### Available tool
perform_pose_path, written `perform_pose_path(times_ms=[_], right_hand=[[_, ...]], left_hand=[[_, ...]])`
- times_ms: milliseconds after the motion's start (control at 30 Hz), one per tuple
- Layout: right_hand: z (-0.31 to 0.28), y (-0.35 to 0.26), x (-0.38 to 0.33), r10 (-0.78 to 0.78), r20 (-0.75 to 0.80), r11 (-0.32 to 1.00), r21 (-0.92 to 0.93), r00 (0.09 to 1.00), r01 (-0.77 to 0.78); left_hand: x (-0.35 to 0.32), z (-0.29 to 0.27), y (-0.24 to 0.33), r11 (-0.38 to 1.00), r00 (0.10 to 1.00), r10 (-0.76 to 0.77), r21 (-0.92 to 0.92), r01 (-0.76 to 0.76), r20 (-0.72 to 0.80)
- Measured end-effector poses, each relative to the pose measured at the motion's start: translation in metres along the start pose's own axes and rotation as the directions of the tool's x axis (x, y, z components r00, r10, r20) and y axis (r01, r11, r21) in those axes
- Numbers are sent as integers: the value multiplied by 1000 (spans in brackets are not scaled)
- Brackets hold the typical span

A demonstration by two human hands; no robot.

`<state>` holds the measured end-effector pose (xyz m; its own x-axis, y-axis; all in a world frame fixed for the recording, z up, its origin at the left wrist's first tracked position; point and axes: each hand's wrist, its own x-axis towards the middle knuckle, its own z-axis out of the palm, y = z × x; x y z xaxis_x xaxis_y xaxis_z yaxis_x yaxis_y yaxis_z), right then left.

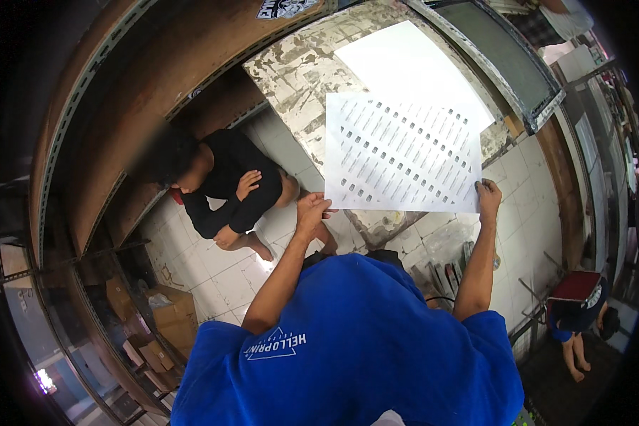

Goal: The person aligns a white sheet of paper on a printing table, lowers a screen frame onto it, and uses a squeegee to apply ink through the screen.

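Note:
Between my two hands a white printed sheet (pixel 402 153) is held up, its face covered in slanting rows of small dark marks. My left hand (pixel 312 212) pinches its near left corner, and my right hand (pixel 487 195) grips the near right corner. The sheet hangs over the near part of a worn, paint-stained table (pixel 291 78). Beyond it a blank white sheet (pixel 397 57) lies on the table top, partly covered by the printed one. At the far right of the table sits a framed screen (pixel 493 53) with a grey mesh.
A person in black (pixel 227 177) sits close on the left with arms folded. Wooden shelving (pixel 106 106) runs along the left, with cardboard boxes (pixel 174 316) below. Clear plastic (pixel 444 245) lies on the tiled floor near my right arm. Another person (pixel 579 319) is at the far right beside a red-topped stool (pixel 574 285).

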<state>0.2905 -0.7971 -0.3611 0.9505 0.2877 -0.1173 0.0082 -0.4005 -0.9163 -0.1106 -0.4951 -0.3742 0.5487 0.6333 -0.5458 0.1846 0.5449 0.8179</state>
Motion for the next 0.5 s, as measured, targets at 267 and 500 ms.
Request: perform_pose_path(times_ms=[267, 500], right_hand=[[-1, -1, 0, 11, -9, 999, 39, 1000, -11], [2, -2, -2, 14, -13, 998, 66, 1000, -13]], left_hand=[[-2, 3, -4, 1000, 1000, 9, -27, -9, 1], [-5, 4, -4, 1000, 1000, 7, -6, -7, -30]])
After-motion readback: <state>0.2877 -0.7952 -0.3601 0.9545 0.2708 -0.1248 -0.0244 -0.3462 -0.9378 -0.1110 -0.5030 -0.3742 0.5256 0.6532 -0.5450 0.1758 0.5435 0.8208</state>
